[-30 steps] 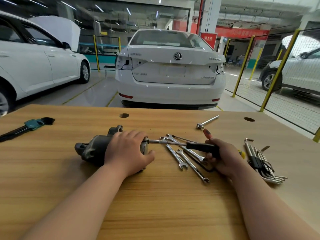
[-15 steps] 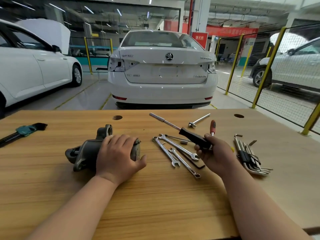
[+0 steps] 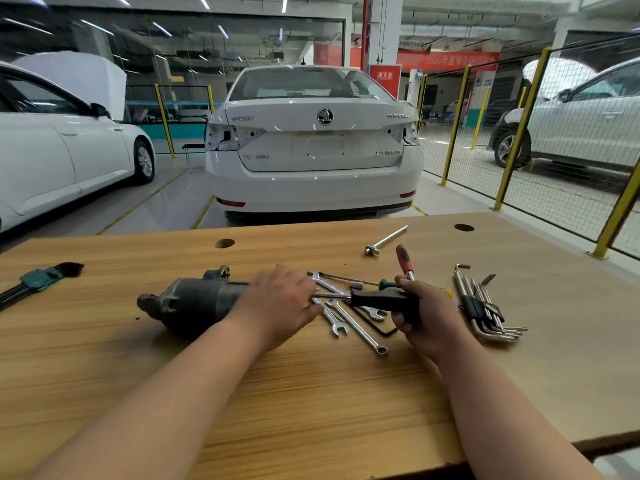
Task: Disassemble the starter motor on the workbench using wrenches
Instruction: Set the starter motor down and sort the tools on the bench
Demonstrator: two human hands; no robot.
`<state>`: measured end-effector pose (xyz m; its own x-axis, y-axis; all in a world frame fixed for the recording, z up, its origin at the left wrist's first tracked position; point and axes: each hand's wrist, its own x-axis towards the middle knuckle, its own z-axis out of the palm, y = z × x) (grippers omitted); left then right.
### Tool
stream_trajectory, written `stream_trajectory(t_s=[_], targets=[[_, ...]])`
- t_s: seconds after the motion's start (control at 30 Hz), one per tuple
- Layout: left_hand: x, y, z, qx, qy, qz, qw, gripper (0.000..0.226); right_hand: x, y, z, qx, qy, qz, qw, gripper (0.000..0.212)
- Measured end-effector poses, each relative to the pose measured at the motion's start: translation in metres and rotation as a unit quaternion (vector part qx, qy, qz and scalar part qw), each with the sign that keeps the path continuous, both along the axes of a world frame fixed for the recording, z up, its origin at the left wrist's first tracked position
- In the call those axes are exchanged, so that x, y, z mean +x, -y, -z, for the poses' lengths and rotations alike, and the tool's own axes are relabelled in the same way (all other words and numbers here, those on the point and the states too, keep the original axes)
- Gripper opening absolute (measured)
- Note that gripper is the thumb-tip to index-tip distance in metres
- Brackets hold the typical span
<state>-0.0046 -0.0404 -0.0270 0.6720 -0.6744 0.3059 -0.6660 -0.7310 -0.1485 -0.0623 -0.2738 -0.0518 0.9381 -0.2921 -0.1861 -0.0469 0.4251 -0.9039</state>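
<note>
The dark grey starter motor [image 3: 194, 303] lies on its side on the wooden workbench [image 3: 311, 393], nose pointing left. My left hand [image 3: 277, 303] rests over its right end, fingers curved around the housing. My right hand [image 3: 420, 315] grips the black handle of a driver tool [image 3: 377, 298] whose metal shaft points left toward the motor end, under my left fingers. Several combination wrenches [image 3: 341, 315] lie between my hands.
A red-handled screwdriver [image 3: 403, 259] and a green-handled one [image 3: 384, 284] lie behind my right hand. A hex key set [image 3: 483, 308] sits at right, a steel extension bar [image 3: 386, 240] further back, a teal hex key holder [image 3: 38, 279] at far left. White cars stand beyond the bench.
My right hand swung the black-handled tool down from pointing up-left to level, its shaft now at the motor's right end. The motor shifted under my left hand.
</note>
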Motion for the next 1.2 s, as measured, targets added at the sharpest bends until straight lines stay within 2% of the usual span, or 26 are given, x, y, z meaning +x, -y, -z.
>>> stream_trajectory(t_s=[0.17,0.3,0.43,0.6,0.87,1.0,1.07,1.13,1.2], targets=[[-0.035,0.03,0.007,-0.021,-0.048,-0.037,0.998,0.03,0.002,0.008,-0.001,0.048,0.037,0.0,0.998,0.018],[-0.053,0.042,0.02,-0.024,-0.11,-0.116,0.987,0.033,0.007,0.002,0.001,-0.039,0.002,0.025,0.999,0.016],[-0.065,0.046,0.025,-0.075,-0.165,-0.133,0.974,0.026,0.011,0.0,0.001,-0.085,0.006,0.068,0.994,0.015],[-0.072,0.045,0.024,-0.111,-0.181,-0.151,0.965,0.029,0.012,-0.003,0.005,-0.084,0.026,0.09,0.992,0.015],[-0.077,0.048,0.022,-0.097,-0.256,-0.202,0.94,0.038,0.011,-0.008,0.01,-0.1,0.045,0.127,0.986,0.012],[-0.079,0.047,0.027,-0.093,-0.219,-0.21,0.948,0.046,0.011,-0.017,0.011,-0.124,0.056,0.154,0.979,0.012],[-0.078,0.037,0.029,-0.106,-0.213,-0.23,0.944,0.047,0.012,-0.014,0.006,-0.085,0.063,0.203,0.973,0.01],[-0.076,0.019,0.03,-0.108,-0.213,-0.268,0.933,0.047,0.01,0.004,0.001,0.0,0.051,0.275,0.96,0.01],[-0.081,0.01,0.03,-0.115,-0.205,-0.268,0.934,0.043,0.008,0.022,-0.003,0.031,0.049,0.294,0.954,0.012]])
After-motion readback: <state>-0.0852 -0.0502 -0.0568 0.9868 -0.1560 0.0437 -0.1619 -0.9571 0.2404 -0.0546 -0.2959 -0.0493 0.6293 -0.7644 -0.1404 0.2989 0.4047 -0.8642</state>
